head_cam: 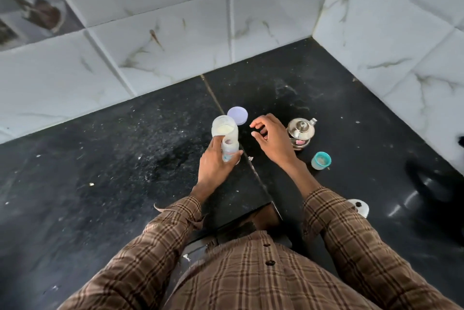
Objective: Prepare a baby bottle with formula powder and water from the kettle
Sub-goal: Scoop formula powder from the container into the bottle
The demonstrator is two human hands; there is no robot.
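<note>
My left hand point(216, 166) grips a clear baby bottle point(229, 149) that stands uncapped on the black counter point(113, 171). Right behind the bottle stands a translucent jar point(224, 128) with pale formula powder inside; its lilac lid point(237, 115) lies flat just beyond it. My right hand point(272, 138) hovers to the right of the bottle, fingers loosely curled and holding nothing. A small shiny steel kettle point(300, 133) with its lid on stands just right of that hand. A teal bottle cap point(321, 160) sits in front of the kettle.
White marble-look tiled walls point(175, 33) close the counter at the back and right, forming a corner. A white round object point(359, 206) lies near the counter's front edge on the right. White specks of powder dot the black surface.
</note>
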